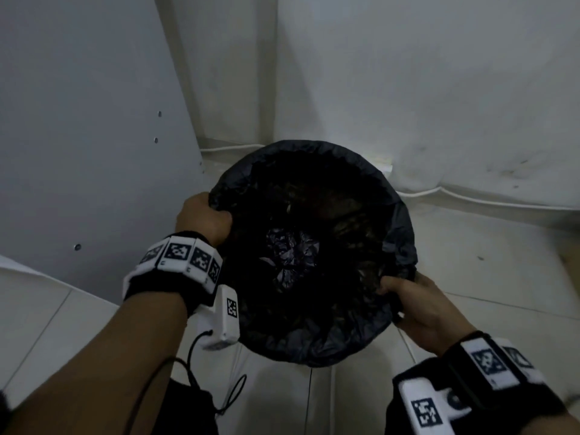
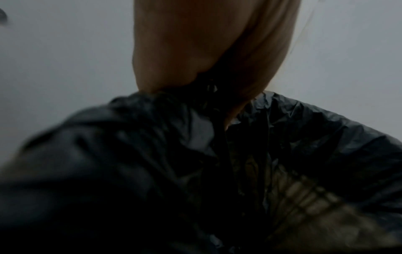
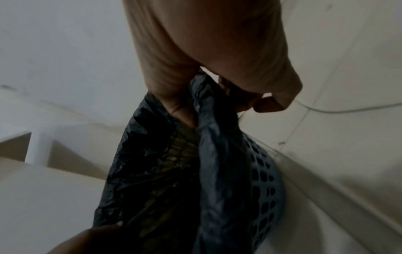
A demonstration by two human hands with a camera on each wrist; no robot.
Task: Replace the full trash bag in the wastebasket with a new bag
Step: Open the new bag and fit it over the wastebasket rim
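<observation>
A round wastebasket (image 3: 267, 180), pale blue with a perforated wall, is seen from above standing on a pale tiled floor (image 1: 470, 262) in a corner, with white wall panels (image 1: 408, 73) behind it. It is lined with a black trash bag (image 1: 314, 246) whose edge is folded over the rim all the way round; crumpled dark plastic and other rubbish, too dim to be identified, lie inside. The bag's edge is gripped by the left hand (image 1: 204, 219) at about 9 o'clock on the rim, with the fingers curled over the gathered plastic. At about 4 o'clock the edge is pinched by the right hand (image 1: 420, 306), and in the right wrist view a bunched fold of plastic is seen clamped between thumb and fingers, just above the basket wall. The hands are held well apart on roughly opposite sides, probably so that the folded edge can be peeled off the rim evenly and the load lifted without spilling. The full bag is judged not yet lifted out, since it sits inside the basket. A thin white cable (image 1: 502, 200) is seen running along the base of the wall at 2 o'clock. No new bag can be made out.
</observation>
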